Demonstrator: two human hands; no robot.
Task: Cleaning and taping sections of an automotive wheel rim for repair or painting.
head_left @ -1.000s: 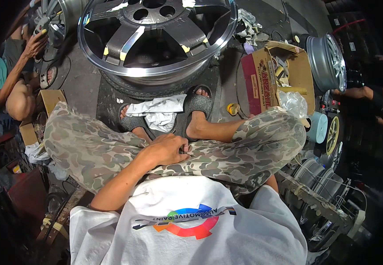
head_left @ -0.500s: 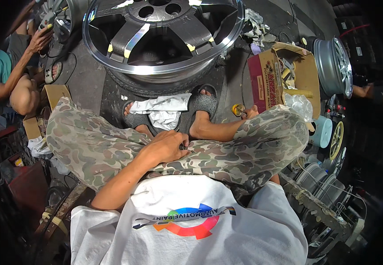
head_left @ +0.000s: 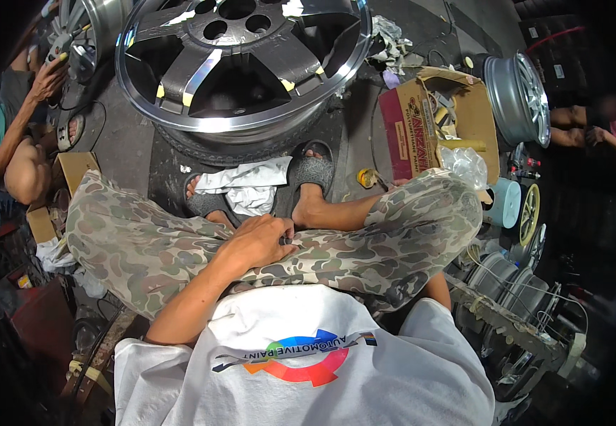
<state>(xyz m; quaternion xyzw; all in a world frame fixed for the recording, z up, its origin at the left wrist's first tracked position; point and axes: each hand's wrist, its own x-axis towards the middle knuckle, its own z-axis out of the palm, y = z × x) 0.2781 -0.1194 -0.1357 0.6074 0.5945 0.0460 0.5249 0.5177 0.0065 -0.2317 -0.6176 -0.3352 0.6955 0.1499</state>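
Note:
My left hand [head_left: 257,241] rests on my lap against the camouflage trousers [head_left: 159,245], its fingers curled; whatever may be inside them is hidden. My right forearm [head_left: 436,290] passes behind my right knee, which hides the hand. Just beyond that knee lies a small yellow round thing [head_left: 366,177], too small to name. In front of my feet a large alloy wheel rim [head_left: 233,122], dark with a polished lip and bits of yellow tape, lies face up on a black tyre [head_left: 216,150]. A white cloth [head_left: 251,181] is draped between my sandals.
A red and brown cardboard box [head_left: 421,113] with assorted items stands front right, beside a silver rim [head_left: 517,99]. A light blue container [head_left: 504,202] and stacked rims [head_left: 503,280] are at my right. Another person [head_left: 20,135] crouches at left by a rim.
The view has shifted, so the scene sits slightly further left. My right hand, partly visible earlier beside the yellow thing, is now hidden by the knee. My left hand stays on my lap.

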